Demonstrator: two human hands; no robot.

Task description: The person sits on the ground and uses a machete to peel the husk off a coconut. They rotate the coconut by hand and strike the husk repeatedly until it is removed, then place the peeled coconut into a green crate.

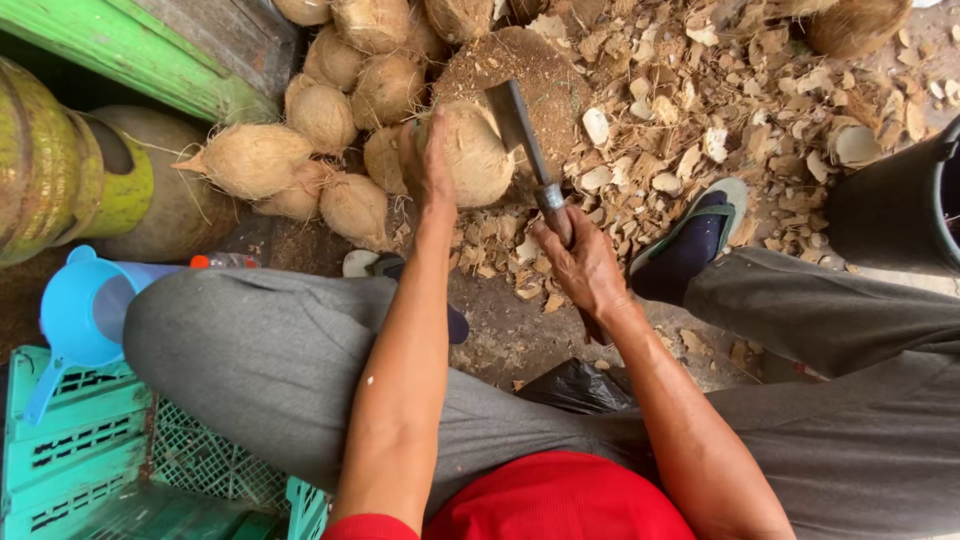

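My left hand [425,160] grips a husked brown coconut [478,152] and holds it on a round wooden chopping block [545,70]. My right hand [580,265] is closed around the handle of a cleaver [520,125]. Its flat blade points away from me and lies against the coconut's right side. I sit with my knees apart in grey trousers, above a red shirt.
A pile of husked coconuts [320,115] lies left of the block. Shell chips [690,130] litter the ground on the right. A black bucket [900,205] stands far right. A blue funnel [85,305], a teal crate [70,450] and a green-yellow drum [50,160] sit left. My sandalled foot [690,245] rests among chips.
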